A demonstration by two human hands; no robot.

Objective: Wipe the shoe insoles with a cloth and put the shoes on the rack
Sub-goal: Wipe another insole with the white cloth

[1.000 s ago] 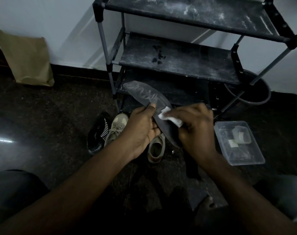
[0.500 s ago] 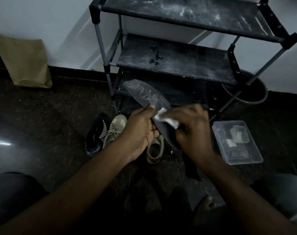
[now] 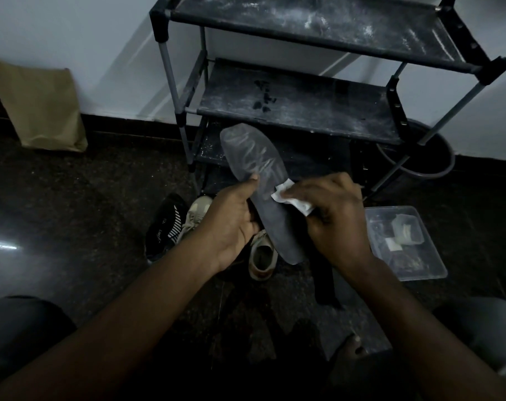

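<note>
Holding a dark insole (image 3: 263, 175) in front of the rack (image 3: 304, 102), the left hand (image 3: 231, 224) grips it at mid-length: the thumb lies across the upper face and the fingers curl underneath. The insole is tilted, with its toe end up and away toward the rack's lower shelf and its heel end down near the right wrist. Pale smear streaks cover the toe half; the heel half looks uniformly dark.

The right hand (image 3: 330, 218) pinches a small white cloth (image 3: 289, 195), folded, with its fingers curled over it, and presses it against the right edge of the insole at mid-length.

The rack is a black frame on grey poles with 3 shelves in view. All 3 are dusted with whitish marks, and the middle 1 carries dark spots.

On the dark floor below the hands lie 3 shoes: 1 black shoe (image 3: 165, 227) with white stripes and 2 beige shoes (image 3: 262, 256), 1 touching the black shoe and 1 beneath the insole's heel. A pale mark inside the black shoe is too small to read.

A clear plastic container (image 3: 405, 244) sits right of the hands with small items inside, none identifiable. A brown paper bag (image 3: 40, 105) leans on the wall at left. A dark round bucket (image 3: 425, 157) stands behind the rack's right leg.
</note>
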